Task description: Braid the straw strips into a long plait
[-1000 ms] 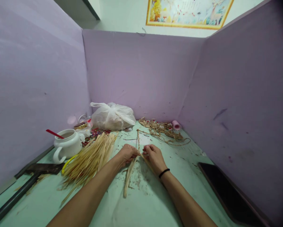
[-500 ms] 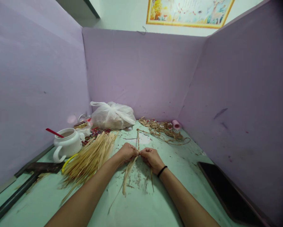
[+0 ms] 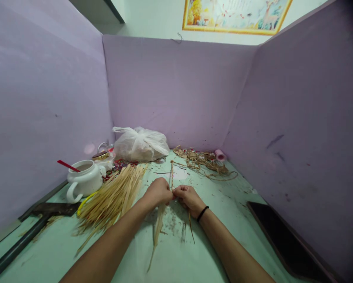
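My left hand [image 3: 159,192] and my right hand [image 3: 188,198] meet at the middle of the green table [image 3: 170,259], both pinched on a braid of straw strips [image 3: 172,175] that runs away from me. Loose straw ends [image 3: 158,228] hang from under my hands toward me. A black band sits on my right wrist. A pile of loose straw strips [image 3: 113,198] lies just left of my left forearm.
A white teapot-like cup [image 3: 83,181] with a red stick stands at the left. A tied plastic bag [image 3: 141,144] sits at the back, finished straw cords [image 3: 204,162] and a pink roll [image 3: 220,156] beside it. A dark phone [image 3: 278,236] lies right. Purple partitions enclose three sides.
My hands have drawn closer together on the braid, and my right hand has moved from spread over a strip to a pinch beside my left. The loose ends have shifted slightly.
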`<act>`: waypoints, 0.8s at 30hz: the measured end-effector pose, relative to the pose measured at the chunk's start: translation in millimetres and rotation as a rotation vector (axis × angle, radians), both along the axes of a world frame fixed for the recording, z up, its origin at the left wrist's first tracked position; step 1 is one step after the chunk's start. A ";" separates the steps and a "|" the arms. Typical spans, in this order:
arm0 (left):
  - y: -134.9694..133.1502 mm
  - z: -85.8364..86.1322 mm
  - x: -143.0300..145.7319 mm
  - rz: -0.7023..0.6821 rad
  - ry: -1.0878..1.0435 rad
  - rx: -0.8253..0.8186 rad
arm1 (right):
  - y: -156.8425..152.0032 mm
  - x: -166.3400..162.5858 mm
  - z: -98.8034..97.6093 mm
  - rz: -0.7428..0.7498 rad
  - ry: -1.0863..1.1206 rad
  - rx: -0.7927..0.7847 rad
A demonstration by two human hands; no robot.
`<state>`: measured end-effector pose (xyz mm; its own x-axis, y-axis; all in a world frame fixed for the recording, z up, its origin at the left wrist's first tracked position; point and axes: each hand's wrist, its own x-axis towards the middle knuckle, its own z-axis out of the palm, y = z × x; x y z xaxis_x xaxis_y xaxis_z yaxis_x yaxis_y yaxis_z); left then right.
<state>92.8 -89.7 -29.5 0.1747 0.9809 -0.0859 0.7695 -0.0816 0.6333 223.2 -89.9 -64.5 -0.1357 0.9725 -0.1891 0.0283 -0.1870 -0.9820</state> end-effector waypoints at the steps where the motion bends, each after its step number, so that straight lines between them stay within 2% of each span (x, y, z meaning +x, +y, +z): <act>1: -3.6 0.5 4.1 0.020 0.034 0.029 | -0.2 -0.2 0.2 -0.007 0.016 -0.005; 6: -18.4 -5.0 22.5 0.076 0.152 0.152 | -0.9 -0.3 -1.0 -0.031 0.065 -0.026; 11: -31.3 -1.1 29.4 0.012 0.263 0.219 | -0.6 -0.4 -2.3 -0.037 0.092 -0.020; 14: -26.8 3.1 22.6 -0.044 0.292 0.199 | 0.5 0.3 -1.7 -0.006 0.089 -0.030; 16: -16.1 3.3 14.3 -0.057 0.206 0.140 | 0.8 1.6 -0.4 0.014 0.088 -0.054; 18: -3.3 1.5 6.1 -0.018 0.031 0.086 | 0.5 3.6 1.5 0.049 0.092 -0.073; 20: 6.7 -1.1 0.6 0.146 -0.198 0.029 | 0.1 5.8 2.9 0.095 0.108 -0.081; 22: 11.3 -3.5 -1.2 0.253 -0.442 -0.122 | 0.1 7.7 3.1 0.139 0.131 -0.079; 24: 11.6 -5.6 -0.7 0.211 -0.620 -0.330 | 0.6 9.0 2.0 0.162 0.152 -0.072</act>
